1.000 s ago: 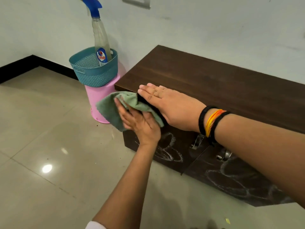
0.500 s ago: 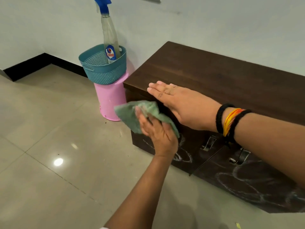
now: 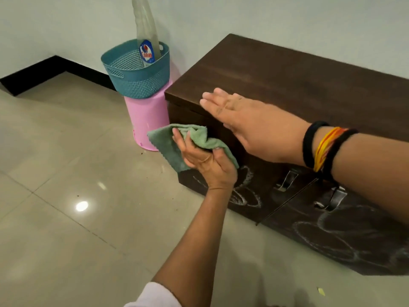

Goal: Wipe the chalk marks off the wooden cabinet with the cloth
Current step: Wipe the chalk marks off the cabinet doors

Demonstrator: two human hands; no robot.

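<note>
The left hand (image 3: 203,160) has dropped down the cabinet (image 3: 298,89) front, clutching the green cloth (image 3: 172,149) near its left corner; the right hand (image 3: 250,127), fingers straight, has lifted off the top edge.

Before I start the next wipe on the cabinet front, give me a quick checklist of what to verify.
1. Crumpled green cloth gripped in the left hand: ok.
2. Cloth pressed flat on the dark wooden cabinet front: cannot tell, it is bunched up.
3. Right hand, fingers straight, steadying the cabinet's top edge: cannot tell, contact unclear.
4. White chalk marks gone from the door: not ok, loops remain on both doors.
5. Spray bottle nearby in the teal basket: ok.
</note>
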